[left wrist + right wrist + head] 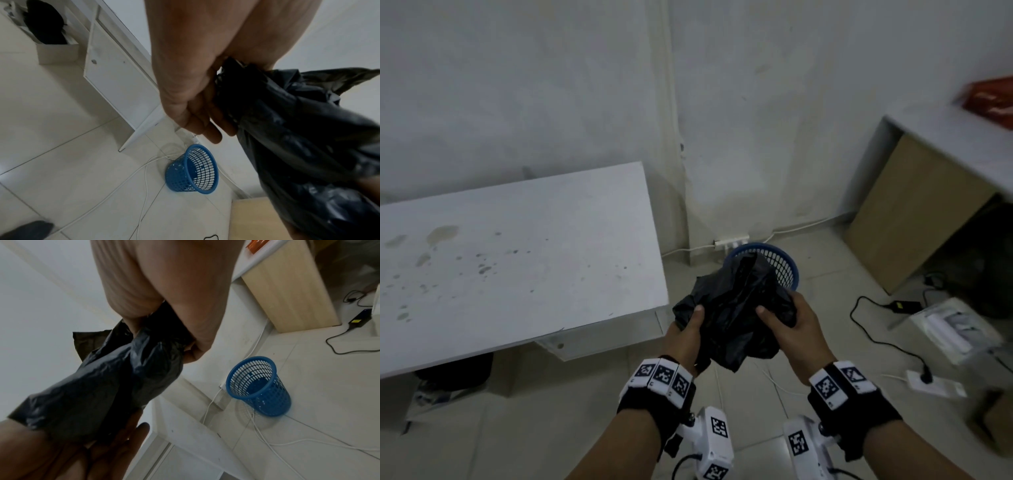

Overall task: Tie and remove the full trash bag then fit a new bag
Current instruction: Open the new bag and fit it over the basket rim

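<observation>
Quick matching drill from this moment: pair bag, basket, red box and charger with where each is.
Things:
1. bag
2. basket
3. red box
4. charger

Places:
A. on the right-hand tabletop
B. floor, near the wall, unlined
C. gripped by left hand and right hand
D. floor, on a black cable

Pairs: 1-C, 2-B, 3-A, 4-D

white walls [517, 85], tiled floor [842, 342], white table [517, 257]
</observation>
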